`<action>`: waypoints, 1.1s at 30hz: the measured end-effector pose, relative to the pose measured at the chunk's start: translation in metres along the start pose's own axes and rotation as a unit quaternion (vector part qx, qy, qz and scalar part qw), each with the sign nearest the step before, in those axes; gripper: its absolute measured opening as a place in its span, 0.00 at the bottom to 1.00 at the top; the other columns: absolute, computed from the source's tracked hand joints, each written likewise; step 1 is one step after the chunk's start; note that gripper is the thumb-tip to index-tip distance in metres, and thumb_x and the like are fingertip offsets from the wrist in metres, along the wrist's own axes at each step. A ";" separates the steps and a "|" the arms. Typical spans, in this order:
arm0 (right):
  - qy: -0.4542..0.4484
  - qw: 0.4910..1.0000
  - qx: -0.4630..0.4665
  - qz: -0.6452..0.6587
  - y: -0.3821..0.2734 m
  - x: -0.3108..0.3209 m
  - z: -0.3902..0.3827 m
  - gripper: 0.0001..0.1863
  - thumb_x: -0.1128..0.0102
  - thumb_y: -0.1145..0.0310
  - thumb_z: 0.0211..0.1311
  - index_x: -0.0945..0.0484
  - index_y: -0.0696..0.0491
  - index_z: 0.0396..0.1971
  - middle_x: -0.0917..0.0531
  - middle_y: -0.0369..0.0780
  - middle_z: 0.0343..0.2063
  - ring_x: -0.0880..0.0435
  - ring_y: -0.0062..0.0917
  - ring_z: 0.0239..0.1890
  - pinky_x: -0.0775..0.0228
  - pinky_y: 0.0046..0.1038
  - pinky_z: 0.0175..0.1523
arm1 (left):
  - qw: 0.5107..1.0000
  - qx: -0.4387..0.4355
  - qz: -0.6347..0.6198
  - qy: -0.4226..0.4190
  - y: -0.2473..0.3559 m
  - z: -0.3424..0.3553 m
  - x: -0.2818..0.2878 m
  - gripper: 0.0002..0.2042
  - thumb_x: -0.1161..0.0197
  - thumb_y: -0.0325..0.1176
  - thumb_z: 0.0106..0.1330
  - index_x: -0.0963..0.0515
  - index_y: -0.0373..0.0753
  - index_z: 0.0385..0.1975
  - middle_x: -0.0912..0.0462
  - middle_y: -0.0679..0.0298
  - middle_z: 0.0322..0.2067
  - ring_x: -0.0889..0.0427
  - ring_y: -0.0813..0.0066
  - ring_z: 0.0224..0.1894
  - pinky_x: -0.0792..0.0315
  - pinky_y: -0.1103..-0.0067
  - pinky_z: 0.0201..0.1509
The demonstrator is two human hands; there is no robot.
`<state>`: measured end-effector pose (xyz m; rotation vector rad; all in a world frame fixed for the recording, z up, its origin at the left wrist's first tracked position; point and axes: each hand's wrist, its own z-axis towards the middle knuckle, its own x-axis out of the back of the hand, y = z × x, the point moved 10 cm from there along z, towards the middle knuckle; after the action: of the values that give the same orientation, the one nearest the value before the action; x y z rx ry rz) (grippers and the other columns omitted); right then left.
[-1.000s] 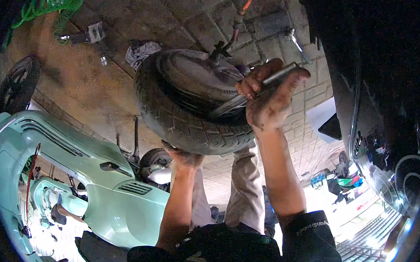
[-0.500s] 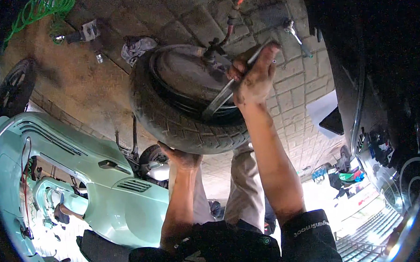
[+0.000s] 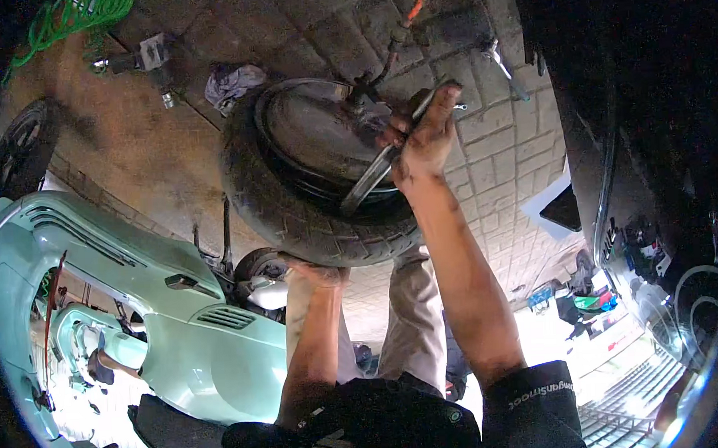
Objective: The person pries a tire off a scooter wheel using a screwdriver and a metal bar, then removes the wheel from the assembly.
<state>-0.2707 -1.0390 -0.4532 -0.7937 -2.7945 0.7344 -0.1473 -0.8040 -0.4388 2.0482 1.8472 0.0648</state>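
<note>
A black tire [image 3: 295,227] on its dark rim lies tilted before me, its near side raised above my trouser legs. My right hand [image 3: 426,145] is wrapped round a flat metal tire lever [image 3: 367,184], thumb stretched along its upper end. The lever's low end sits between the tire's inner edge and the rim [image 3: 314,118]. At the tire's near edge, my left hand [image 3: 319,274] presses up against the tread from below and holds it, its fingers partly hidden. A hose with an orange part [image 3: 415,10] and a dark fitting reaches the wheel's far side.
A mint-green scooter [image 3: 228,350] fills the lower left, with a loose wheel [image 3: 25,146] beyond it. On the paving lie an impact wrench [image 3: 153,61], a crumpled rag [image 3: 233,85], a ratchet [image 3: 506,69] and a green coiled hose [image 3: 82,20]. A dark flat thing [image 3: 564,209] rests on white paper at right.
My right hand and the lever's upper end have moved slightly left and down. The left hand has shifted along under the tire, and its thumb lies less plainly along the tread.
</note>
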 end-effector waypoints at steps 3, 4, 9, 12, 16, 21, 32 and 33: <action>-0.027 0.999 0.010 -0.022 0.005 0.001 -0.007 0.30 0.62 0.32 0.50 0.42 0.47 0.31 0.41 0.32 0.09 0.44 0.19 0.08 0.44 0.26 0.17 | 1.000 -0.012 0.001 -0.010 0.001 -0.005 0.008 0.46 0.64 0.77 0.42 0.51 0.54 0.61 0.51 0.65 0.61 0.51 0.56 0.62 0.54 0.55 0.62; -0.029 0.999 0.019 -0.020 0.003 0.000 -0.009 0.30 0.63 0.32 0.50 0.42 0.47 0.31 0.41 0.31 0.09 0.44 0.19 0.08 0.44 0.27 0.18 | 1.000 0.003 -0.013 -0.008 0.000 -0.004 0.008 0.47 0.64 0.77 0.41 0.51 0.53 0.61 0.52 0.65 0.62 0.51 0.56 0.62 0.54 0.55 0.62; 0.015 1.000 -0.009 -0.019 0.010 0.005 -0.011 0.30 0.65 0.31 0.49 0.41 0.47 0.26 0.42 0.32 0.09 0.45 0.19 0.08 0.44 0.26 0.18 | 0.980 0.036 -0.195 -0.014 0.000 -0.002 0.003 0.47 0.64 0.77 0.41 0.51 0.53 0.61 0.51 0.64 0.61 0.51 0.56 0.62 0.54 0.55 0.62; 0.031 0.998 -0.057 -0.006 0.019 0.006 -0.013 0.30 0.65 0.30 0.49 0.40 0.46 0.23 0.42 0.32 0.09 0.45 0.19 0.09 0.45 0.25 0.19 | 0.972 0.037 -0.233 -0.008 -0.002 -0.001 0.009 0.46 0.63 0.76 0.42 0.50 0.52 0.60 0.50 0.64 0.61 0.50 0.57 0.61 0.53 0.56 0.62; 0.008 1.000 -0.027 -0.012 0.011 0.008 -0.010 0.29 0.63 0.32 0.50 0.41 0.47 0.21 0.41 0.31 0.09 0.46 0.19 0.10 0.47 0.22 0.20 | 0.978 0.015 -0.205 0.016 -0.001 0.004 0.023 0.45 0.60 0.75 0.42 0.47 0.52 0.59 0.47 0.64 0.60 0.47 0.58 0.60 0.51 0.57 0.61; -0.032 0.974 0.173 -0.142 -0.026 0.018 -0.005 0.26 0.54 0.44 0.56 0.34 0.55 0.36 0.29 0.37 0.21 0.29 0.27 0.22 0.34 0.29 0.28 | 1.000 0.001 0.016 -0.001 0.006 0.003 0.008 0.43 0.59 0.73 0.43 0.44 0.51 0.58 0.42 0.64 0.57 0.43 0.58 0.57 0.48 0.59 0.59; -0.190 0.490 0.442 -0.727 -0.104 -0.098 -0.072 0.17 0.40 0.61 0.50 0.27 0.59 0.33 0.25 0.44 0.32 0.25 0.36 0.35 0.33 0.34 0.39 | 0.996 0.069 -0.049 -0.004 -0.012 0.008 0.040 0.43 0.62 0.74 0.45 0.42 0.49 0.57 0.39 0.66 0.55 0.41 0.62 0.57 0.47 0.62 0.59; -0.167 0.404 0.465 -0.770 -0.107 -0.109 -0.083 0.19 0.41 0.58 0.48 0.27 0.59 0.33 0.25 0.46 0.33 0.26 0.40 0.36 0.34 0.37 0.41 | 0.999 0.042 -0.034 -0.005 -0.007 0.009 0.035 0.42 0.61 0.72 0.46 0.42 0.48 0.57 0.38 0.65 0.54 0.39 0.61 0.56 0.45 0.62 0.59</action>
<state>-0.2046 -1.1409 -0.3291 1.9286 -1.3450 1.4641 -0.1463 -0.7719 -0.4566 2.0338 1.9429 -0.0428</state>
